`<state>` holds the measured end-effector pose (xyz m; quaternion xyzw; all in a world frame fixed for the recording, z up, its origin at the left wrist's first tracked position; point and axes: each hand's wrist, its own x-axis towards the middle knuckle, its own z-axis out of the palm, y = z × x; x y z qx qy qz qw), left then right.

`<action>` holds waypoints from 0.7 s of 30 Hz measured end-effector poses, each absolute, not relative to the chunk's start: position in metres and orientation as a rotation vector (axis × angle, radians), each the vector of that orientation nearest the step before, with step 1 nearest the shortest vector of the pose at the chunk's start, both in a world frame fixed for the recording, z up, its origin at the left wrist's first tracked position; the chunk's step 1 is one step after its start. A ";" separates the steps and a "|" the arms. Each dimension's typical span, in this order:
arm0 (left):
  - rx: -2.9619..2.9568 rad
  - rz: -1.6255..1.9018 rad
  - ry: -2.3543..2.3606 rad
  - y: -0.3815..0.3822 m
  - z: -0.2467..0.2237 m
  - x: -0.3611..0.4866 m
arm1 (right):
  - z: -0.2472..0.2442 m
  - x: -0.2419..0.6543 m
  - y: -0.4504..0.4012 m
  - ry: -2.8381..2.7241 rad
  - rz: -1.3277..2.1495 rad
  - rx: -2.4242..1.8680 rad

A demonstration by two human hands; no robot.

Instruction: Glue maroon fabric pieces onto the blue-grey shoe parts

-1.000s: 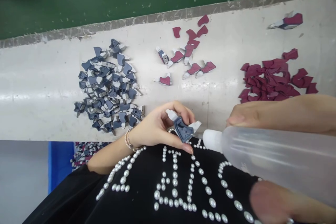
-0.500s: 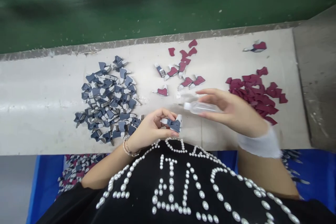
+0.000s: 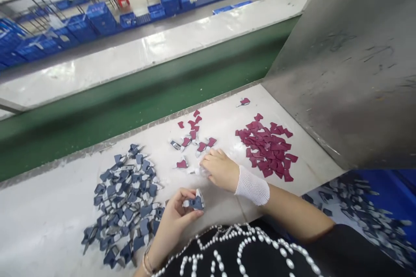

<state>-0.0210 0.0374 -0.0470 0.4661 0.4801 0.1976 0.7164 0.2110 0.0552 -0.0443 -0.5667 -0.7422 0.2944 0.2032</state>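
Note:
My left hand [image 3: 177,214] pinches a small blue-grey and white plastic part [image 3: 196,202] between thumb and fingers, near the table's front edge. My right hand [image 3: 222,169] is low over the table, its fingers curled round a translucent squeeze bottle [image 3: 204,173]. Most of the bottle is hidden under the fingers; its white cap points left. Just beyond this hand lie several plastic parts with maroon pieces on them, such as one maroon-faced part [image 3: 182,164]. Left of my left hand spreads a heap of blue-grey and white parts [image 3: 125,194].
A pile of flat maroon pieces [image 3: 268,147] lies to the right on the white table [image 3: 312,173]. A grey metal panel [image 3: 351,73] rises at the right. Behind runs a green wall [image 3: 136,117]. Blue bins [image 3: 100,17] stand in the background; a part-filled one is below right.
My right hand has lowered the squeeze bottle toward the table and moved away from the part in my left hand. The left hand keeps its hold. The view has tilted up and right.

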 end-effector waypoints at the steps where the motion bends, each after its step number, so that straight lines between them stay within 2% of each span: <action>1: 1.037 0.449 1.065 0.036 -0.045 -0.020 | -0.043 0.213 0.054 -2.062 0.805 -1.573; 9: 1.083 0.475 1.100 0.037 -0.030 -0.007 | -0.042 0.244 0.043 -1.920 0.851 -1.555; 16: 1.097 0.516 1.076 0.030 -0.028 -0.004 | -0.052 0.322 0.037 -1.400 0.471 -2.240; 21: 1.152 0.490 1.066 0.025 -0.030 -0.002 | -0.062 0.330 0.054 -1.380 0.442 -2.338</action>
